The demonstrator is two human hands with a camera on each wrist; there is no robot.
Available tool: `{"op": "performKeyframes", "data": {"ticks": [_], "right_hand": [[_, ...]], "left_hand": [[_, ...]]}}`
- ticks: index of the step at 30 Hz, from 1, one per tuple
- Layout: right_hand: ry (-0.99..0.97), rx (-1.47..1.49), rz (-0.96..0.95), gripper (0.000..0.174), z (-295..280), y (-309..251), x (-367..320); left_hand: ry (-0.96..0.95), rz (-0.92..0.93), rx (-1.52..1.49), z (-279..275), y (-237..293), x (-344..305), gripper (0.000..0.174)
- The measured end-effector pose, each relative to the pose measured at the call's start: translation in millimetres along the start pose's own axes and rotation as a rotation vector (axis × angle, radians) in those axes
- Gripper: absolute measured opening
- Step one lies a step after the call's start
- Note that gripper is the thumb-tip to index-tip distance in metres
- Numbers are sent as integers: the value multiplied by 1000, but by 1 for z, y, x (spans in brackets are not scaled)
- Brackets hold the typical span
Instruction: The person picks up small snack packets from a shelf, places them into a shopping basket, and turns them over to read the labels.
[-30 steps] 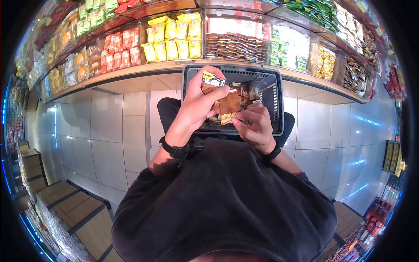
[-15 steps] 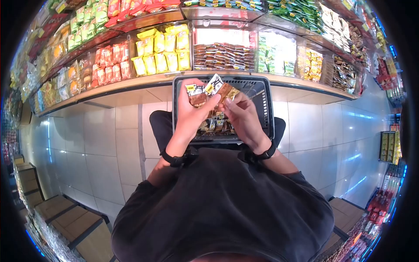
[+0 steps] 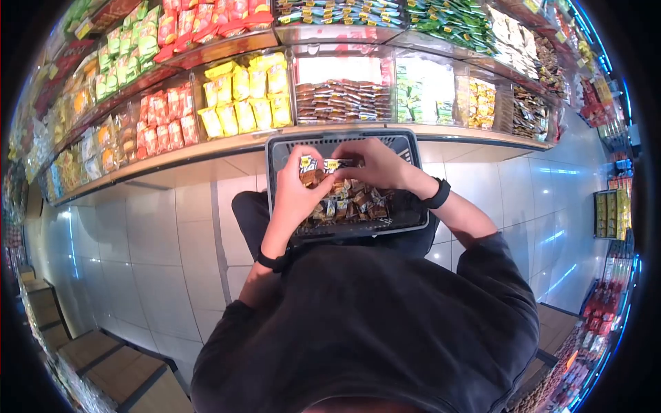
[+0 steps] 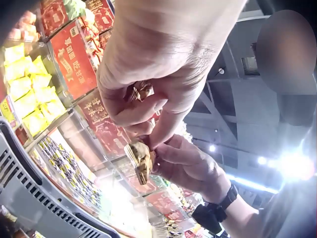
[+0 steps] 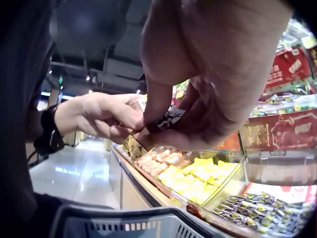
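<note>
Above a grey basket (image 3: 413, 148) on the person's lap, both hands meet. The left hand (image 3: 296, 189) grips small brown-and-white packets (image 3: 308, 172), curled in its fingers. Beside it the right hand (image 3: 375, 164) pinches a packet with a yellow label (image 3: 332, 165), its fingertips close to the left thumb. In the left wrist view a gold-brown packet (image 4: 141, 161) sticks out between the two hands. The right wrist view has a black-and-white packet (image 5: 171, 118) under the right hand's curled fingers. Many similar wrapped packets (image 3: 354, 203) lie inside the basket.
Beyond the basket runs a shelf edge (image 3: 227, 144) with clear bins of yellow packets (image 3: 241, 93), red packets (image 3: 165, 117) and brown packets (image 3: 341, 103). Wooden crates (image 3: 117, 365) stand behind at the left. Tiled floor (image 3: 151, 234) lies on both sides.
The right hand has turned and moved up, its elbow swinging outward. The packets fanned out between the hands are now drawn closer together. The view has shifted, with the shelves lower in it.
</note>
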State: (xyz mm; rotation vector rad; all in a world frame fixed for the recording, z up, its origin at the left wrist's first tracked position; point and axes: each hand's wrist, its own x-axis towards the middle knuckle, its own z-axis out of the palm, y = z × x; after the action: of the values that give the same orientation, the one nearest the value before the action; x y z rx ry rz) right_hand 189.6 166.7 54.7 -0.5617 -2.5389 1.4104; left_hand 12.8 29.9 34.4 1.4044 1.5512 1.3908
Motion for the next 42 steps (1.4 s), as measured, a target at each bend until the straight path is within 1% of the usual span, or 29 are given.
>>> {"op": "performKeyframes", "data": {"ticks": [1, 2, 4, 5, 6, 8, 10, 12, 13, 15, 18, 19, 22, 24, 26, 27, 28, 29, 31, 32, 33, 34, 35, 36, 37, 38, 39, 40, 42], "right_hand": [[4, -110, 37, 25, -6, -16, 5], [14, -119, 35, 25, -12, -12, 11], [209, -250, -181, 20, -33, 11, 29], [298, -452, -2, 13, -51, 28, 40], [458, -463, -197, 17, -69, 43, 55], [450, -732, -18, 18, -110, 89, 74], [428, -1115, 50, 26, -138, 163, 95], [363, -1304, 57, 27, -143, 189, 103], [364, -1305, 51, 27, -142, 196, 106], [231, -1437, 116, 25, -139, 212, 111], [276, -1512, 102, 18, -130, 233, 115], [232, -1387, 169, 14, -128, 234, 116], [120, -1317, 265, 15, -126, 241, 117], [124, -1295, 258, 19, -126, 244, 116], [95, -1348, 310, 25, -128, 226, 113], [209, -1363, 190, 26, -127, 219, 109], [209, -1358, 193, 26, -124, 207, 105], [364, -1245, 72, 25, -119, 195, 101], [592, -1075, -178, 20, -96, 145, 87], [579, -831, -107, 17, -73, 127, 75], [583, -671, -135, 17, -43, 119, 62], [384, -468, 89, 20, -13, 122, 46], [164, -490, 241, 28, 16, 142, 26], [29, -490, 267, 45, 49, 172, 9], [-216, -495, 500, 75, 83, 214, 3], [-286, -566, 618, 114, 110, 239, -17], [-531, -515, 764, 138, 124, 251, -20], [-520, -536, 750, 145, 149, 284, -26], [-520, -376, 915, 153, 156, 278, -31]], "left_hand": [[23, -97, -101, 2, -3, -2, 36], [19, -84, -103, 2, -11, -4, 36], [179, -36, -136, -1, -28, -8, 34], [192, -86, -180, -5, -31, -11, 31], [189, -81, -186, -9, -35, -14, 31], [199, -211, -298, -14, -47, -19, 29], [203, -217, -329, -15, -51, -22, 26], [174, -287, -366, -16, -47, -25, 25], [183, -211, -277, -14, -53, -26, 23], [180, -226, -286, -13, -54, -29, 22], [171, -234, -313, -13, -57, -30, 21], [165, -267, -381, -13, -58, -31, 21], [133, -344, -450, -19, -56, -33, 20], [63, -520, -688, -24, -51, -33, 18], [40, -526, -687, -23, -51, -32, 18], [29, -547, -787, -24, -45, -31, 17], [19, -571, -886, -24, -42, -31, 19], [5, -540, -877, -23, -47, -34, 30], [-11, -527, -998, -23, -45, -34, 35], [-31, -501, -1121, -24, -44, -34, 40], [-31, -501, -1149, -24, -45, -35, 49], [-34, -506, -1141, -25, -47, -39, 49], [-6, -546, -1155, -26, -48, -44, 51], [-8, -570, -1168, -24, -52, -39, 53], [-46, -541, -1222, -22, -60, -42, 53], [-72, -544, -1190, -21, -62, -41, 53], [-92, -558, -1166, -21, -60, -42, 53], [-132, -551, -1180, -19, -59, -42, 52], [-158, -591, -1107, -19, -54, -43, 50]]}}
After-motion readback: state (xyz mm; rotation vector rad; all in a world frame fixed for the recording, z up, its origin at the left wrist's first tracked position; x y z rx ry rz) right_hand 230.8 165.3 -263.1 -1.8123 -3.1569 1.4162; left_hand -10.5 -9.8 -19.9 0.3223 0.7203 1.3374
